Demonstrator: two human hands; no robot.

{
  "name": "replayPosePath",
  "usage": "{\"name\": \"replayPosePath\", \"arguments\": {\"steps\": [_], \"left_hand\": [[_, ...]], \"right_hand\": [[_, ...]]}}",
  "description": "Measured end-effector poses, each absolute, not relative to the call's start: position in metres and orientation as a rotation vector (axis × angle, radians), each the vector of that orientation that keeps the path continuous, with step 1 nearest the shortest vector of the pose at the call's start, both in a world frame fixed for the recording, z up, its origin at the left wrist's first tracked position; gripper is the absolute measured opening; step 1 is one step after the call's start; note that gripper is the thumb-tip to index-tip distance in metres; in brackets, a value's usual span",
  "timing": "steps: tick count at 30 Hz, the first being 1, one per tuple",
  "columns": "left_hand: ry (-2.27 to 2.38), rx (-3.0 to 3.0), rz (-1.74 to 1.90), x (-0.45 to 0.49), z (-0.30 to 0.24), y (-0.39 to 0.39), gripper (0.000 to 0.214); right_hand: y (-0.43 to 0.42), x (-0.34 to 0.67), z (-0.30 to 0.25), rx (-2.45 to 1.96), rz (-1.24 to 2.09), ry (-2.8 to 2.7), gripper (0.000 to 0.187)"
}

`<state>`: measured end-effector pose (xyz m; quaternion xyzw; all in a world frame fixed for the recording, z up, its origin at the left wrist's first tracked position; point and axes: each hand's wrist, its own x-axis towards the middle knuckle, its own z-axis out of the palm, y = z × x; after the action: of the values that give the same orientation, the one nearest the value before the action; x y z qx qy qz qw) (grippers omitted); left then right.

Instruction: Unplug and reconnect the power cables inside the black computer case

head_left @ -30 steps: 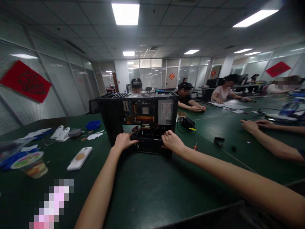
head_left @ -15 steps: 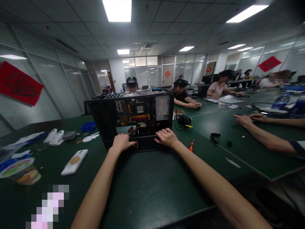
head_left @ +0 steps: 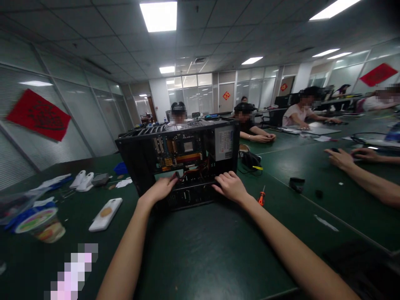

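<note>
A black computer case stands on the green table in front of me, its near side open. Inside it show the motherboard, a labelled power supply at the upper right, and loose cables. My left hand grips the lower left of the opening, its fingertips close to a cable connector. Over the lower right edge of the opening curl the fingers of my right hand. Both hands are closed on the case, though some fingertips are hidden by it.
An orange screwdriver and a black adapter with cable lie to the right. Leftward are a white phone, a plastic cup and a blue tray. A co-worker's hands rest at the right; other people sit beyond.
The whole view has shifted, so things appear farther right. My left thumb has left the lower panel, and that hand now reaches towards the cables. My right hand keeps its hold on the edge.
</note>
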<state>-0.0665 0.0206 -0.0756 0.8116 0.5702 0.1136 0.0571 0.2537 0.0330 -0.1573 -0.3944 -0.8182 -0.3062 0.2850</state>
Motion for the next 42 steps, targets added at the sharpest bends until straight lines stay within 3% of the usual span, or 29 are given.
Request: {"name": "replayPosePath", "arguments": {"steps": [3,7,17,25,28,36,42], "left_hand": [[1.803,2.353,0.52,-0.077,-0.079,0.034,0.035],[1.766,2.269,0.482,-0.078,-0.083,0.052,0.045],[1.75,2.409,0.556,-0.069,-0.091,0.062,0.024],[1.559,2.706,1.071,-0.051,-0.032,0.017,0.013],[1.386,2.521,1.104,-0.043,-0.019,0.004,0.023],[0.966,2.384,1.045,-0.015,-0.018,-0.013,0.085],[0.997,2.554,1.136,0.004,-0.011,-0.023,0.057]], "right_hand": [[0.024,0.25,-0.154,-1.108,-0.694,-2.183,0.037],[0.019,0.23,-0.138,-1.021,-0.38,-2.209,0.034],[0.048,0.134,-0.064,-0.815,0.301,-2.285,0.035],[0.037,0.145,-0.044,-0.701,0.4,-2.287,0.03],[0.028,0.158,-0.026,-0.7,0.451,-2.144,0.03],[0.01,0.197,-0.006,-0.768,0.627,-1.728,0.054],[-0.002,0.218,-0.002,-0.848,0.733,-1.755,0.056]]}}
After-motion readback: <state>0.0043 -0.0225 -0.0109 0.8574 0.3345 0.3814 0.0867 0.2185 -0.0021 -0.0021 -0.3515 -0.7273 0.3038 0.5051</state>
